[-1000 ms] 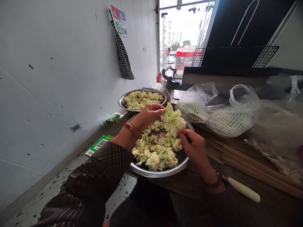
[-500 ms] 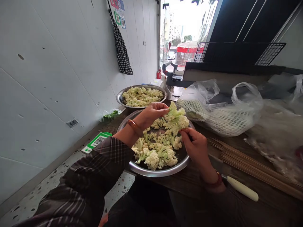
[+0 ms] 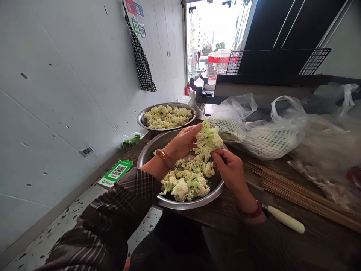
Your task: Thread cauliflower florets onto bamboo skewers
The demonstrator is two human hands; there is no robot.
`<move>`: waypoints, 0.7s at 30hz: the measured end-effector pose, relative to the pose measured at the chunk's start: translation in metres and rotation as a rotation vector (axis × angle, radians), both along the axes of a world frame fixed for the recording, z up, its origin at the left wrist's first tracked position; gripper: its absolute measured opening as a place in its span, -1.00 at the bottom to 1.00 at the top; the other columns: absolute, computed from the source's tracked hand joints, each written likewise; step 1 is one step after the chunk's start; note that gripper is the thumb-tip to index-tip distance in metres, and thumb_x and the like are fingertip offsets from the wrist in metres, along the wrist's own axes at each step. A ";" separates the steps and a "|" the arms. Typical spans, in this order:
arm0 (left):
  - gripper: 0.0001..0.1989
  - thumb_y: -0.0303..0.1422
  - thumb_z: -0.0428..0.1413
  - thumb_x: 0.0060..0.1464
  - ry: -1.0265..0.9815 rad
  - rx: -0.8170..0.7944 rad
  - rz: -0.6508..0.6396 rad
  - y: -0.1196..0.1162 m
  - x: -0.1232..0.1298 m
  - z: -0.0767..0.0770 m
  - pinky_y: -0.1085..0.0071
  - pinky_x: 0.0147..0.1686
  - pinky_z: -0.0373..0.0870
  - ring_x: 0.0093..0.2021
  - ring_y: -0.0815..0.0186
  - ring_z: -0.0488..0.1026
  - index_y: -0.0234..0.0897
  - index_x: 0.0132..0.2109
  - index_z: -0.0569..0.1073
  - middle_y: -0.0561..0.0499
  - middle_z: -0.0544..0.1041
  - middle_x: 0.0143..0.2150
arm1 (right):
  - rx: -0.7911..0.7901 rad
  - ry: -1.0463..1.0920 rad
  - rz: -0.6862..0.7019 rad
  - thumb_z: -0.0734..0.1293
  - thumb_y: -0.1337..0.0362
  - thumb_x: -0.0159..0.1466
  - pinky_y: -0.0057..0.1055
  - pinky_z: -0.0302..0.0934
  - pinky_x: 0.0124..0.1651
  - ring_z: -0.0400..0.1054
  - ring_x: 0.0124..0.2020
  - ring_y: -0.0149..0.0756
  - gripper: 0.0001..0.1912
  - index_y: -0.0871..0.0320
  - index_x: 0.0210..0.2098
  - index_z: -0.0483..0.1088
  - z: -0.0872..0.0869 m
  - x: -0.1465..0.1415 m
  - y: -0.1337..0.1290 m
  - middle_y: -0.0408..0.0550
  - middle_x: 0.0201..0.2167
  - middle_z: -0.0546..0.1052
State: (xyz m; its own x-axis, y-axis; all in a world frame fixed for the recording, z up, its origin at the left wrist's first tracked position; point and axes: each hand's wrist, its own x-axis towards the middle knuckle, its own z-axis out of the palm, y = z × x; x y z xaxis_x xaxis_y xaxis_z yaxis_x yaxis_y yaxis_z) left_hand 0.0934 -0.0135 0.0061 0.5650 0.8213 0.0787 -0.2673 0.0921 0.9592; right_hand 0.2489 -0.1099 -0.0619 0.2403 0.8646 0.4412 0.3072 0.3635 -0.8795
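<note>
Over a wide metal bowl (image 3: 194, 206) I hold up a bunch of cauliflower florets (image 3: 209, 138) between both hands. My left hand (image 3: 186, 141) is at its upper left side, thumb stretched along the top and the other fingers partly hidden behind it. Its lower end is pinched between the thumb and fingers of my right hand (image 3: 229, 167). Whether a thin stick runs through the bunch I cannot tell. Loose cauliflower pieces (image 3: 182, 190) lie in the bowl below.
A second metal bowl (image 3: 138, 119) heaped with cauliflower stands behind. To the right are thin wooden skewers (image 3: 284, 190), a knife with a pale handle (image 3: 286, 219) and plastic bags (image 3: 270, 139). A green QR-code card (image 3: 117, 173) is at the table's left edge, near the wall.
My left hand has shifted from a fingertip pinch at the top of the bunch to lying along its left side, thumb more extended. My right hand keeps its pinch; the view has moved slightly.
</note>
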 end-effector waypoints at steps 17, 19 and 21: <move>-0.79 -0.37 0.32 -0.04 -0.041 -0.108 0.172 0.000 -0.004 -0.008 0.48 -0.49 0.34 -0.50 0.43 0.39 -0.37 -0.31 0.45 0.07 0.44 -0.45 | -0.063 -0.120 0.082 0.34 0.09 0.31 -0.38 0.29 -0.37 0.44 -0.48 -0.28 -0.68 0.18 -0.18 0.62 -0.002 0.000 0.001 -0.06 -0.44 0.62; -0.76 -0.36 0.33 -0.06 -0.050 -0.121 0.165 -0.001 -0.004 -0.009 0.47 -0.47 0.38 -0.49 0.42 0.41 -0.37 -0.29 0.46 0.07 0.46 -0.44 | -0.050 -0.119 0.068 0.33 0.10 0.32 -0.37 0.29 -0.35 0.44 -0.47 -0.28 -0.69 0.17 -0.21 0.62 -0.003 -0.001 0.001 -0.07 -0.46 0.61; -0.73 -0.36 0.35 -0.09 -0.057 -0.134 0.153 -0.002 -0.003 -0.010 0.46 -0.47 0.40 -0.48 0.41 0.43 -0.36 -0.28 0.45 0.06 0.48 -0.42 | -0.039 -0.134 0.055 0.32 0.10 0.33 -0.37 0.30 -0.33 0.44 -0.46 -0.27 -0.70 0.16 -0.23 0.62 -0.004 -0.001 0.000 -0.09 -0.49 0.59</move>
